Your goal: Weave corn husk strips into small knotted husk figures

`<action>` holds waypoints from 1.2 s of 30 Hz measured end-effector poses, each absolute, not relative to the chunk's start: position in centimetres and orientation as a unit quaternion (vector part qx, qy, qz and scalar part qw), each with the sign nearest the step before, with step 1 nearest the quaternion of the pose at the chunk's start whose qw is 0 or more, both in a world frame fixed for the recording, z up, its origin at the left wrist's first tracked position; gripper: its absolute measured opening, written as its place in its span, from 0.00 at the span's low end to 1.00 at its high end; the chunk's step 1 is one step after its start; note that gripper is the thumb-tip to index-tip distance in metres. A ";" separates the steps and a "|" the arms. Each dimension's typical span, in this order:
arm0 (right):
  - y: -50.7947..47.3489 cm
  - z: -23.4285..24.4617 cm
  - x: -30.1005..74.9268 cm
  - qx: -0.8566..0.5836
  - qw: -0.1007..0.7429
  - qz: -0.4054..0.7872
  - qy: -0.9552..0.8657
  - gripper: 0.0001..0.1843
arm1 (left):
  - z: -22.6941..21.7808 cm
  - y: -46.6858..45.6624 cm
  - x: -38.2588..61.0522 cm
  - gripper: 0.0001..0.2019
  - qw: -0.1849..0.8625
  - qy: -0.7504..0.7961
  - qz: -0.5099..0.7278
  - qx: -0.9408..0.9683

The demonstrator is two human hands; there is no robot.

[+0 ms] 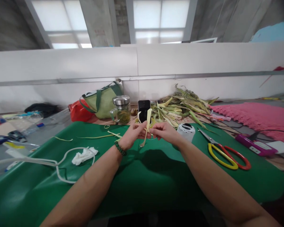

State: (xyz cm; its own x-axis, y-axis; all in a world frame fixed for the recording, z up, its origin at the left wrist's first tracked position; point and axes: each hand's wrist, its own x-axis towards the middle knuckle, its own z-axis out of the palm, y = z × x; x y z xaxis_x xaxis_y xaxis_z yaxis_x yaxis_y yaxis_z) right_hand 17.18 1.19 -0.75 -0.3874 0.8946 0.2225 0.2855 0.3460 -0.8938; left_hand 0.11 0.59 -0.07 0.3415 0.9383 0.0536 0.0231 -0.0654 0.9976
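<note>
Both hands meet mid-frame over the green mat point(142, 186), far from the body, arms stretched fwd. Left hand point(132, 135) pinches the leaf strip point(147, 126) from its left side; right hand point(164, 131) pinches same strip from the right. Both closed on it, fingertips nearly touching each other at the grip pt. Strip's long axis runs roughly near-far/upright: top end rises past the fingers toward the phone point(144, 108), bottom end hangs below the hands, clear of the mat. A thinner curl loops off to the left of the top end. Strip sits between the two hands, neither clearly nearer; exact finger wrap too small to tell.

Left wrist wears a green bead bracelet point(120, 148).

Around: scissors point(223, 153) w/ yellow + red handles lie right of the right arm, blades pointing far-left, apart from the hand. White tape roll point(186, 130) just beside the right hand, far-right of it. Husk pile point(182, 105) at the far edge of the counter, behind the hands. Glass jar point(121, 109) w/ metal lid far-left of the hands, green bag point(103, 99) behind it. Loose strips point(101, 136) lie on the mat left of the left hand. White tissue point(84, 156) and white cord point(49, 162) near-left. Pink knit point(253, 115) far right.
</note>
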 end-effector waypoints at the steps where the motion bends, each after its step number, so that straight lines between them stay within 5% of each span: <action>1: 1.2 -0.7 17.1 -0.407 0.379 0.404 -0.726 0.16 | 0.0 0.5 0.1 0.27 0.547 0.395 0.407 0.616; 11: 0.5 0.1 17.4 -0.395 0.367 0.363 -0.760 0.10 | -0.7 1.3 -0.6 0.17 0.528 0.406 0.412 0.622; 23: 0.5 0.3 18.5 -0.355 0.346 0.214 -0.842 0.20 | 0.4 1.2 -2.1 0.16 0.455 0.374 0.288 0.755; 31: 0.5 0.4 18.9 -0.370 0.322 0.256 -0.833 0.20 | 0.7 1.3 -2.3 0.12 0.472 0.392 0.297 0.732; 36: 0.8 0.2 18.7 -0.411 0.311 0.327 -0.792 0.17 | 0.5 1.3 -2.0 0.19 0.547 0.430 0.318 0.644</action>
State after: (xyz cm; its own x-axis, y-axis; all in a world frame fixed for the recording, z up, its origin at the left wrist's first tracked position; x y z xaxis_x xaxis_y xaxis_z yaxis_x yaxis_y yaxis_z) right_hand 18.70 0.85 0.16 -0.4688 0.8543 0.2244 0.4471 0.4486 -0.7739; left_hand -1.97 1.35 0.47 0.4278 0.9019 -0.0601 0.2054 -0.0323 0.9781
